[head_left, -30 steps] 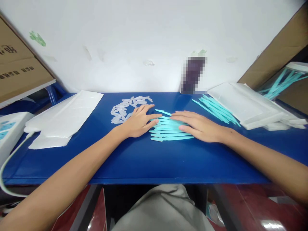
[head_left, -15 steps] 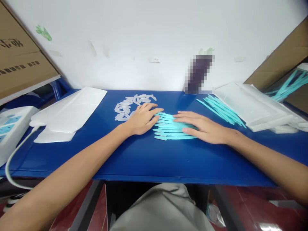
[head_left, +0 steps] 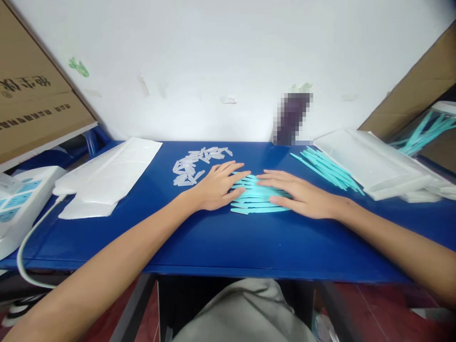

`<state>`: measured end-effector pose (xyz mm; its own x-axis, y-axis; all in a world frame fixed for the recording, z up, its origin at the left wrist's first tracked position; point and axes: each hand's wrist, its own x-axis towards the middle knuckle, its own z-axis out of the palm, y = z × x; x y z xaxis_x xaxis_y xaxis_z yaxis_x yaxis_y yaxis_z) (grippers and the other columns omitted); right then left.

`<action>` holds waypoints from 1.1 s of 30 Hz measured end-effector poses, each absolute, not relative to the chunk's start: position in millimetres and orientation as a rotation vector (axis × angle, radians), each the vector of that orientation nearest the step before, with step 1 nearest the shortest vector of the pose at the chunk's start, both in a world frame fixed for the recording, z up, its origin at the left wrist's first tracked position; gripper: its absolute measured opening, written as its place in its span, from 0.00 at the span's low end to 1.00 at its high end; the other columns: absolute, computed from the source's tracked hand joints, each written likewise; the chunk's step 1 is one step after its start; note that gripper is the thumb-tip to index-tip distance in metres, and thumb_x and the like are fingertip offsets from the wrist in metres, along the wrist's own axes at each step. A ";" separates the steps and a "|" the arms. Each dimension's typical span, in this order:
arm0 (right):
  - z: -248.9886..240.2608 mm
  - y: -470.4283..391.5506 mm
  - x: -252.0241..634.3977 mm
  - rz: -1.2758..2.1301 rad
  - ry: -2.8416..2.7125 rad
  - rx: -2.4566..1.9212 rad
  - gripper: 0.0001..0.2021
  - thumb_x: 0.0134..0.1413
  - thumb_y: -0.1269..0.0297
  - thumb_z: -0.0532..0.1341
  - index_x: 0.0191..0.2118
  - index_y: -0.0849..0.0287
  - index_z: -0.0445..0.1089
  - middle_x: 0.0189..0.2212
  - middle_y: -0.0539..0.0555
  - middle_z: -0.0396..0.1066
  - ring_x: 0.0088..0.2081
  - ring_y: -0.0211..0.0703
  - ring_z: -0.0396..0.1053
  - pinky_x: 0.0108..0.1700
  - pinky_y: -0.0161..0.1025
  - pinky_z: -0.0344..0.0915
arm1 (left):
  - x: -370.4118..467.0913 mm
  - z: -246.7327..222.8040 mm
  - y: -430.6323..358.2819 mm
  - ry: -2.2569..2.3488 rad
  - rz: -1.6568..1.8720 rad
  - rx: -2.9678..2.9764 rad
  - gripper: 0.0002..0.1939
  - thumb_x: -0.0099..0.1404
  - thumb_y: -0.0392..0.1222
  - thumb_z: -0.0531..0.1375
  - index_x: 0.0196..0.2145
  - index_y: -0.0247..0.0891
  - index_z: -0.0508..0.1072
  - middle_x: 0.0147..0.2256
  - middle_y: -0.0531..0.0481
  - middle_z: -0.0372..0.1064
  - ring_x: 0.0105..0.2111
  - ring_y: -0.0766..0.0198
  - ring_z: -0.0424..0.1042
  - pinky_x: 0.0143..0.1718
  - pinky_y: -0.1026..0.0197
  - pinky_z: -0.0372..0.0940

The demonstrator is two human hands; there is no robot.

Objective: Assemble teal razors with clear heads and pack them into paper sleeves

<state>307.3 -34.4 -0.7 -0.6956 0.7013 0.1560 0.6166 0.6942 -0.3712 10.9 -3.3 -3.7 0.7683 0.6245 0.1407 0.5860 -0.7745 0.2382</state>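
A row of slim turquoise eyebrow razors (head_left: 251,205) lies side by side on the blue table, their handles pointing right. My left hand (head_left: 217,187) rests with fingers spread, its fingertips and thumb over the left ends of the row. From the other side my right hand (head_left: 302,194) lies flat, fingers stretched across the right ends and hiding part of them. Neither hand grips anything. Just behind my left hand are many small translucent plastic caps (head_left: 188,164) in a loose, curved scatter.
More turquoise razors (head_left: 327,168) lie in a pile at the right, beside stacked white plastic bags (head_left: 370,161). Other white bags (head_left: 117,171) lie left, near a power strip (head_left: 32,194) with a cable. A white wall (head_left: 213,71) closes the back; cardboard boxes (head_left: 39,90) flank both sides.
My left hand has shifted slightly right, its fingers and thumb reaching further over the razors. My right hand stays almost in place. The whole view has moved a little.
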 end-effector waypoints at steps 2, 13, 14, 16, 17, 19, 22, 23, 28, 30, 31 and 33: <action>1.4 -38.2 306.6 0.369 -2.635 -1.010 0.27 0.69 0.47 0.58 0.68 0.51 0.68 0.72 0.60 0.60 0.73 0.63 0.55 0.71 0.66 0.56 | 9.5 -4.9 -1.6 0.920 0.274 2.738 0.32 0.80 0.58 0.44 0.75 0.42 0.54 0.75 0.39 0.48 0.75 0.43 0.46 0.72 0.36 0.45; 8.6 -59.7 293.0 0.239 -2.795 -0.698 0.24 0.68 0.54 0.62 0.67 0.49 0.71 0.72 0.58 0.61 0.73 0.60 0.57 0.71 0.63 0.58 | 10.9 -6.9 -0.6 0.835 0.375 2.715 0.28 0.81 0.52 0.41 0.71 0.39 0.60 0.69 0.38 0.60 0.68 0.50 0.61 0.67 0.46 0.54; 8.0 -59.1 293.2 0.231 -2.786 -0.722 0.25 0.68 0.54 0.62 0.68 0.49 0.70 0.72 0.59 0.60 0.73 0.60 0.57 0.71 0.63 0.58 | 11.0 -7.4 -0.5 0.835 0.375 2.715 0.28 0.81 0.52 0.41 0.70 0.39 0.60 0.69 0.38 0.60 0.68 0.50 0.61 0.66 0.46 0.54; 6.4 -57.2 294.3 0.219 -2.764 -0.774 0.26 0.68 0.54 0.62 0.69 0.49 0.68 0.72 0.59 0.60 0.73 0.60 0.57 0.70 0.64 0.59 | 11.0 -8.5 0.2 0.833 0.373 2.721 0.28 0.81 0.51 0.41 0.70 0.39 0.61 0.68 0.38 0.60 0.68 0.50 0.60 0.66 0.46 0.54; 5.5 -56.3 295.1 0.223 -2.759 -0.786 0.26 0.68 0.54 0.62 0.69 0.49 0.68 0.72 0.59 0.60 0.72 0.61 0.57 0.70 0.64 0.59 | 11.0 -9.0 0.6 0.834 0.370 2.725 0.28 0.81 0.51 0.40 0.70 0.39 0.61 0.68 0.39 0.60 0.68 0.50 0.60 0.66 0.46 0.54; 4.1 -54.8 296.5 0.248 -2.756 -0.782 0.25 0.68 0.53 0.62 0.67 0.49 0.71 0.72 0.59 0.61 0.72 0.62 0.58 0.70 0.64 0.59 | 11.2 -9.9 1.3 0.838 0.360 2.733 0.28 0.81 0.51 0.40 0.70 0.40 0.61 0.68 0.39 0.60 0.68 0.50 0.60 0.66 0.46 0.55; 3.5 -54.1 297.4 0.265 -2.738 -0.813 0.24 0.68 0.53 0.61 0.66 0.50 0.71 0.71 0.59 0.62 0.71 0.62 0.59 0.69 0.64 0.60 | 11.4 -10.4 1.8 0.837 0.348 2.744 0.28 0.81 0.50 0.40 0.70 0.40 0.60 0.68 0.38 0.60 0.68 0.50 0.60 0.66 0.46 0.54; 3.5 -54.1 297.4 0.262 -2.737 -0.829 0.24 0.69 0.53 0.61 0.67 0.51 0.71 0.71 0.60 0.62 0.71 0.62 0.60 0.69 0.64 0.60 | 11.4 -10.3 1.8 0.837 0.347 2.746 0.28 0.81 0.50 0.40 0.70 0.40 0.60 0.68 0.38 0.60 0.67 0.50 0.60 0.66 0.46 0.54; 3.8 -53.8 297.8 0.296 -2.750 -0.805 0.24 0.69 0.53 0.61 0.66 0.51 0.71 0.71 0.60 0.62 0.71 0.63 0.59 0.69 0.65 0.61 | 11.3 -9.3 2.2 0.844 0.341 2.737 0.28 0.81 0.49 0.39 0.70 0.39 0.60 0.68 0.39 0.60 0.67 0.51 0.61 0.65 0.47 0.55; 3.7 -53.3 298.2 0.323 -2.729 -0.804 0.25 0.69 0.53 0.61 0.68 0.49 0.70 0.71 0.59 0.62 0.71 0.62 0.59 0.69 0.65 0.60 | 11.2 -9.3 2.5 0.842 0.345 2.736 0.28 0.81 0.49 0.38 0.70 0.39 0.60 0.68 0.39 0.59 0.67 0.51 0.61 0.65 0.47 0.56; 3.6 -52.9 298.5 0.327 -2.717 -0.818 0.25 0.69 0.54 0.60 0.68 0.49 0.69 0.71 0.59 0.62 0.71 0.62 0.60 0.69 0.64 0.61 | 11.2 -9.4 2.6 0.840 0.347 2.740 0.28 0.81 0.49 0.38 0.70 0.40 0.60 0.68 0.39 0.59 0.67 0.50 0.61 0.64 0.47 0.56; 3.3 -51.5 299.1 0.312 -2.705 -0.860 0.26 0.69 0.53 0.60 0.69 0.49 0.68 0.71 0.60 0.63 0.70 0.62 0.61 0.69 0.64 0.62 | 11.2 -9.6 2.7 0.836 0.349 2.753 0.28 0.81 0.49 0.38 0.70 0.39 0.60 0.68 0.38 0.60 0.66 0.50 0.62 0.64 0.47 0.56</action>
